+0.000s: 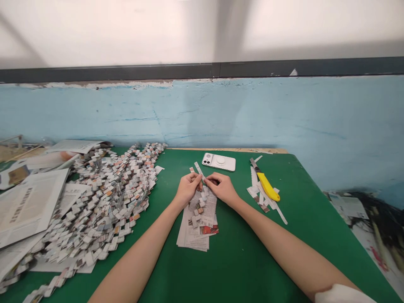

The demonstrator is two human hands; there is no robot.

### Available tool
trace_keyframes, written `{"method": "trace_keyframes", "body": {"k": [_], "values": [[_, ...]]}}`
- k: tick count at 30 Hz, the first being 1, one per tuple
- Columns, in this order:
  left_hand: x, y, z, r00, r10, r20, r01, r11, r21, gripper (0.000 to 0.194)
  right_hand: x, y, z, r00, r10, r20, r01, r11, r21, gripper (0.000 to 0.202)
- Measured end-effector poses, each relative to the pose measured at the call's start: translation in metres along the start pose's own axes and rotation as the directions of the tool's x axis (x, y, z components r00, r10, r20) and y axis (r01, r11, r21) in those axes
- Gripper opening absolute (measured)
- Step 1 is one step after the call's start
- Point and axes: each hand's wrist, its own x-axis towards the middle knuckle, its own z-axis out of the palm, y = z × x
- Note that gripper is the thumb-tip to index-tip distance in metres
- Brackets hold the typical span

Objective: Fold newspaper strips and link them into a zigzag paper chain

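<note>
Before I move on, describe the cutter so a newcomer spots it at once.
On the green table, look right of the right hand, where paper strips lie. The cutter rests on them, blade toward the blue wall. Its bright yellow handle sets it apart from the mostly pale strips.

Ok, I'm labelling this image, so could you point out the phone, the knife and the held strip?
Phone (229,164), head view: on its white back.
Knife (265,182), head view: on its yellow handle.
Held strip (199,168), head view: on its exposed upper part.

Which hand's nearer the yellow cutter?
Right. The right hand is left of the yellow cutter, not touching it; the left hand is farther left, beyond the right hand.
</note>
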Motion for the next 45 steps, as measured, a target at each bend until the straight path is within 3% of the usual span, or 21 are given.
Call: {"method": "trace_keyframes", "body": {"k": [18,28,33,37,45], "values": [[-0.003,0.003,0.002,0.998,-0.004,0.058,0.001,0.999,0.052,0.037,-0.001,0.001,0.000,1.000,0.005,-0.017,-0.006,0.998,-0.059,0.026],[0.003,-0.005,-0.001,1.000,0.004,0.011,-0.003,0.995,-0.104,0.037,-0.001,-0.001,0.000,0.995,0.102,-0.024,-0.097,0.984,0.149,0.029],[0.004,-0.007,-0.003,0.999,-0.010,0.042,0.016,0.990,-0.142,0.039,-0.002,0.000,0.000,0.996,0.048,0.072,-0.054,0.996,0.077,0.029],[0.003,-0.006,-0.002,0.999,-0.007,0.049,0.015,0.987,-0.159,0.040,-0.004,-0.002,0.000,0.998,-0.011,0.064,0.013,0.999,-0.031,0.033],[0.002,-0.005,0.000,1.000,-0.002,0.017,0.003,0.995,-0.103,0.039,-0.007,-0.005,-0.001,0.988,0.084,0.132,-0.102,0.985,0.137,0.040]]}}
